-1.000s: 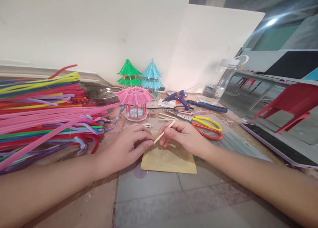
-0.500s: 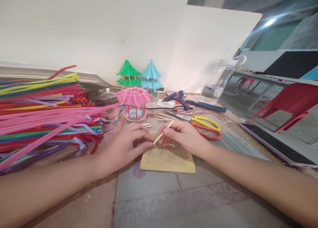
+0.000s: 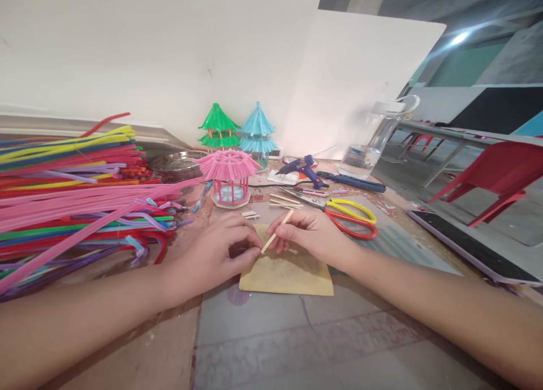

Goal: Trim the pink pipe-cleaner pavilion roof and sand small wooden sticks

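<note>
My right hand [image 3: 306,234] pinches a thin wooden stick [image 3: 278,230] that slants up to the right over a tan sheet of paper [image 3: 288,277] on the table. My left hand [image 3: 214,254] is curled, its fingertips pressed together at the stick's lower end; whether it holds anything there is hidden. Both hands rest above the paper's far edge. A pink pavilion model [image 3: 229,175] made of pipe cleaners stands just behind the hands.
A big heap of coloured pipe cleaners [image 3: 72,192] fills the left. Green [image 3: 218,127] and blue [image 3: 257,129] pavilion models, a glue gun [image 3: 303,168], scissors [image 3: 350,214], loose sticks [image 3: 284,200], a plastic jug [image 3: 375,138] and a phone [image 3: 470,245] lie behind and right.
The stick has tilted a little lower and my hands have drawn slightly closer together; otherwise the scene is the same.
</note>
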A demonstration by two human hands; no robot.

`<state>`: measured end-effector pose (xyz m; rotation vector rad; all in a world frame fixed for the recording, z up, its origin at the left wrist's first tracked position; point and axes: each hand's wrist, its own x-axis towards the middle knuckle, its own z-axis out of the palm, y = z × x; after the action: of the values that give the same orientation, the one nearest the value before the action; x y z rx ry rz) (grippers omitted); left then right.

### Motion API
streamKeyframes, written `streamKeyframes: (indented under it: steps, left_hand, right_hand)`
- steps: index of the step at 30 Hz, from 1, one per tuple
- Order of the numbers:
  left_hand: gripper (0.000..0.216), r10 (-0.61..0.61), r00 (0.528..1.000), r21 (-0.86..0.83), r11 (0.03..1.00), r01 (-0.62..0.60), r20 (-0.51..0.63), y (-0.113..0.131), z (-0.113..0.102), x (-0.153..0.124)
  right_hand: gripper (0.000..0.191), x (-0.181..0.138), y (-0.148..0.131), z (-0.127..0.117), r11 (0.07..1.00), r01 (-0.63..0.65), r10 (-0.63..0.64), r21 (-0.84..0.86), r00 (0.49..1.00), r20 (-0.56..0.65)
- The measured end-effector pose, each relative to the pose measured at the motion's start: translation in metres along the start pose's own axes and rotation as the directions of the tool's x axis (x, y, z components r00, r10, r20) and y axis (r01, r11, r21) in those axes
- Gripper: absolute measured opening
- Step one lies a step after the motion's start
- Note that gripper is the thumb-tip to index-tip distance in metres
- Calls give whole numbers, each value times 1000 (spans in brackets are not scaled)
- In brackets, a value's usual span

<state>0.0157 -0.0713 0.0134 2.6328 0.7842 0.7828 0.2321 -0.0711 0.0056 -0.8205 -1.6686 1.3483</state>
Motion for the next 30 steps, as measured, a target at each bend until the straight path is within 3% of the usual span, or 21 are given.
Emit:
streamKeyframes:
  steps: [15,24,30]
  left_hand:
    - [10,-12,999,29,1000,11,43,11,-4,0]
    - [9,-47,999,4,999,47,12,6,-5,-2]
    - [22,-6,1000,-19,1000,7,11,7,-5,-1]
  right_hand:
    - [39,-6,-2,6,996,79,-73,-45,991,109]
    - [43,-3,-1,2,1000,-5,5,-7,999,54]
    - [40,-3,1,1,1000,10,-11,29,998,54]
